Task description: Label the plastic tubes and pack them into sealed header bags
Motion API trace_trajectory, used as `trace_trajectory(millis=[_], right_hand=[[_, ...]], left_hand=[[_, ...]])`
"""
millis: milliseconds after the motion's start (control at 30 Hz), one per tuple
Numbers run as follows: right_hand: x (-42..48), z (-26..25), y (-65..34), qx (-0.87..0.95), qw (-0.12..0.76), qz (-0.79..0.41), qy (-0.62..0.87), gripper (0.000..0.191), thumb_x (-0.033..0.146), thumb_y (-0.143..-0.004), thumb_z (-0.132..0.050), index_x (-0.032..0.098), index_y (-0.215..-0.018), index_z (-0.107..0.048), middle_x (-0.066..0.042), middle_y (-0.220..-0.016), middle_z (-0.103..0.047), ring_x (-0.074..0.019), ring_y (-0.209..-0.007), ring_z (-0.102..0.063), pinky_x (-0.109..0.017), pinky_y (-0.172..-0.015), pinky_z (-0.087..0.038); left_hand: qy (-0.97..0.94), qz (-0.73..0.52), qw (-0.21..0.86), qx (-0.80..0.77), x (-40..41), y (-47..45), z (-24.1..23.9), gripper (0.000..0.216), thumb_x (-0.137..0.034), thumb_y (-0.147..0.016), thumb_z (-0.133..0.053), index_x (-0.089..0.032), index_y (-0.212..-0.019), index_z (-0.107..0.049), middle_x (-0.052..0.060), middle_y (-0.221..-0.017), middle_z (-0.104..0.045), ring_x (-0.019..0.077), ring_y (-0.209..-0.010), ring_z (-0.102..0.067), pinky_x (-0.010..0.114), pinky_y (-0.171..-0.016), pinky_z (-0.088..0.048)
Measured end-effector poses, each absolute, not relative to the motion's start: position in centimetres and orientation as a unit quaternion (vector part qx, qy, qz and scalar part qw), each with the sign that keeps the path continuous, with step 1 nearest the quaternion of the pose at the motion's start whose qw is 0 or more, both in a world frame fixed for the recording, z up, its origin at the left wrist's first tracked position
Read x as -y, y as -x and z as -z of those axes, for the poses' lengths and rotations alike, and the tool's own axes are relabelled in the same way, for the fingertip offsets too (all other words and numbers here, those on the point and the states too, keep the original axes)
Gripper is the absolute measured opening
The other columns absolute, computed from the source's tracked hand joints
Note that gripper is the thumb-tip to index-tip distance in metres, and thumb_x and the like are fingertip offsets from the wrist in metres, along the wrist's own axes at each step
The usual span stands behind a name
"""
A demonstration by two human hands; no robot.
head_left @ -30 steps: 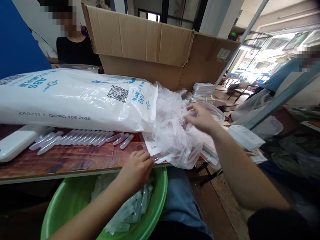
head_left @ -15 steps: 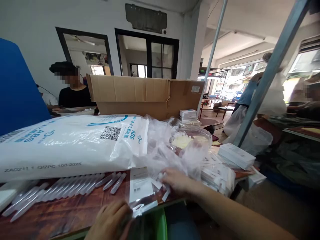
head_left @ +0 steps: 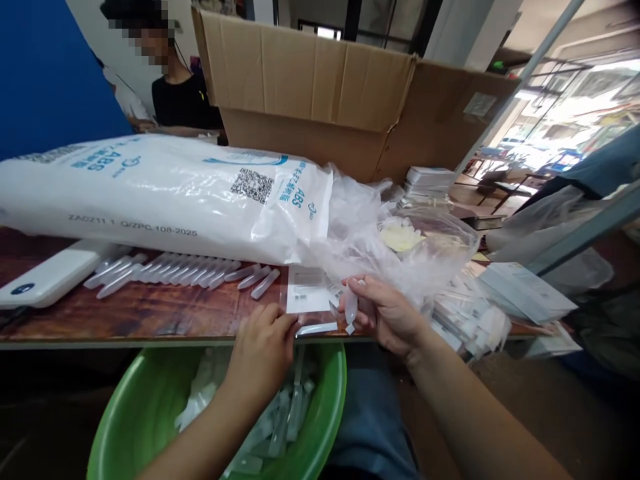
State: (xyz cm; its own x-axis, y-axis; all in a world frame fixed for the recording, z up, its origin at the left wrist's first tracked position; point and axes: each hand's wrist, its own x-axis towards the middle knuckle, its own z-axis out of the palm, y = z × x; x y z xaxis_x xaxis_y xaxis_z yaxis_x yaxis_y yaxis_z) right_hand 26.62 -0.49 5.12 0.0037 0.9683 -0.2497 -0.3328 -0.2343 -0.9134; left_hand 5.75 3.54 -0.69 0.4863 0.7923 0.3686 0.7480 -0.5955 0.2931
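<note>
My right hand (head_left: pixel 383 312) is closed around a small translucent plastic tube (head_left: pixel 351 307), held upright between thumb and fingers at the table's front edge. My left hand (head_left: pixel 265 337) pinches the near corner of a clear plastic bag (head_left: pixel 313 327), whose fingertips are partly hidden. A white printed card (head_left: pixel 305 283) shows in or under that bag, flat on the table. Left of it lies a row of similar translucent tubes (head_left: pixel 185 270), with a few loose tubes (head_left: pixel 265 283) at its right end.
A large white ABS sack (head_left: pixel 200 200) lies behind the tubes, before a cardboard box (head_left: pixel 310 80). Below the edge stands a green basin (head_left: pixel 130 407) holding plastic pieces. Stacked white cards (head_left: pixel 525 290) are at right, a white device (head_left: pixel 55 273) at left. A person (head_left: pixel 177 100) sits beyond.
The view has tilted down, bringing the green basin into sight. My right hand has lifted from the small pieces with a tube in it. My left hand stays by the bag's corner.
</note>
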Motion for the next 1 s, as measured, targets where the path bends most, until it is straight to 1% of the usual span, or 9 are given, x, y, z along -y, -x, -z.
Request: trace_trajectory(millis=[167, 333, 433, 500, 600, 667, 733, 833, 1000], right_hand=[[0.5, -4.4, -25.6, 0.260, 0.543, -0.685, 0.410, 0.027, 0.039, -0.085, -0.064, 0.012, -0.083, -0.061, 0.002, -0.053, -0.057, -0.0023, -0.040, -0.034, -0.015, -0.040, -0.026], [0.8, -4.7, -25.3, 0.132, 0.576, -0.748, 0.301, 0.027, 0.036, -0.094, -0.050, 0.012, -0.100, -0.062, 0.000, -0.074, -0.064, 0.0006, -0.039, -0.023, -0.012, -0.035, -0.021], [1.6, -4.7, -25.0, 0.182, 0.594, -0.746, 0.241, 0.031, 0.040, -0.095, -0.048, 0.016, -0.112, -0.059, 0.006, -0.068, -0.056, 0.0000, -0.039, -0.019, -0.012, -0.036, -0.022], [2.2, -4.2, -24.6, 0.242, 0.601, -0.722, 0.242, 0.035, 0.047, -0.092, -0.052, 0.019, -0.112, -0.057, 0.007, -0.064, -0.052, -0.0007, -0.038, -0.021, -0.013, -0.036, -0.022], [3.0, -3.1, -23.8, 0.349, 0.618, -0.625, 0.326, 0.029, 0.045, -0.081, -0.068, 0.024, -0.097, -0.055, 0.007, -0.061, -0.057, -0.0041, -0.041, -0.039, -0.016, -0.039, -0.029], [3.5, -2.4, -23.3, 0.430, 0.644, -0.489, 0.401, 0.032, 0.029, -0.071, -0.081, 0.025, -0.087, -0.053, 0.005, -0.068, -0.063, -0.0082, -0.053, -0.054, -0.018, -0.047, -0.039], [3.7, -1.8, -23.0, 0.533, 0.655, -0.316, 0.433, 0.036, 0.014, -0.064, -0.084, 0.024, -0.085, -0.057, 0.003, -0.079, -0.066, -0.0118, -0.068, -0.062, -0.023, -0.059, -0.047], [3.8, -1.5, -22.9, 0.680, 0.600, -0.107, 0.408, 0.036, 0.005, -0.067, -0.079, 0.023, -0.095, -0.064, -0.002, -0.092, -0.069, -0.0160, -0.083, -0.064, -0.032, -0.074, -0.050], [3.1, -1.2, -23.3, 0.755, 0.500, -0.006, 0.424, 0.034, 0.003, -0.077, -0.069, 0.020, -0.107, -0.063, -0.006, -0.098, -0.070, -0.0164, -0.086, -0.062, -0.033, -0.076, -0.048]], left_hand=[[-0.850, -0.240, 0.008, -0.469, -3.1, -5.8, 0.8, 0.019, -0.028, -0.090, -0.057, -0.027, -0.099, -0.073, 0.004, -0.088, -0.065, 0.0241, -0.087, -0.054, 0.037, -0.071, -0.036], [-0.837, -0.264, -0.026, -0.478, -2.7, -6.0, 1.3, 0.018, -0.032, -0.090, -0.059, -0.030, -0.101, -0.073, 0.003, -0.089, -0.067, 0.0238, -0.086, -0.054, 0.038, -0.069, -0.031], [-0.832, -0.280, -0.025, -0.479, -2.6, -6.0, 1.5, 0.020, -0.033, -0.090, -0.058, -0.030, -0.104, -0.071, 0.002, -0.093, -0.069, 0.0233, -0.088, -0.055, 0.038, -0.071, -0.030], [-0.827, -0.294, -0.020, -0.479, -2.6, -5.9, 1.5, 0.018, -0.033, -0.091, -0.057, -0.030, -0.100, -0.072, 0.001, -0.094, -0.069, 0.0223, -0.088, -0.057, 0.039, -0.072, -0.030], [-0.823, -0.298, -0.013, -0.484, -2.7, -5.8, 1.4, 0.017, -0.035, -0.091, -0.057, -0.028, -0.092, -0.072, 0.000, -0.092, -0.069, 0.0217, -0.088, -0.058, 0.039, -0.073, -0.029], [-0.823, -0.286, -0.011, -0.490, -2.7, -5.9, 1.2, 0.016, -0.035, -0.090, -0.058, -0.028, -0.092, -0.072, 0.001, -0.090, -0.069, 0.0224, -0.087, -0.058, 0.039, -0.072, -0.029], [-0.824, -0.272, -0.009, -0.497, -2.8, -5.9, 1.1, 0.016, -0.035, -0.089, -0.058, -0.028, -0.093, -0.072, 0.001, -0.091, -0.068, 0.0231, -0.087, -0.058, 0.039, -0.070, -0.028], [-0.825, -0.259, -0.015, -0.502, -2.7, -6.0, 1.0, 0.019, -0.035, -0.090, -0.057, -0.028, -0.101, -0.071, 0.002, -0.094, -0.068, 0.0242, -0.090, -0.057, 0.039, -0.069, -0.027], [-0.824, -0.251, -0.010, -0.507, -2.8, -5.9, 1.0, 0.019, -0.034, -0.089, -0.058, -0.027, -0.101, -0.070, 0.003, -0.092, -0.067, 0.0242, -0.089, -0.057, 0.039, -0.070, -0.028]])
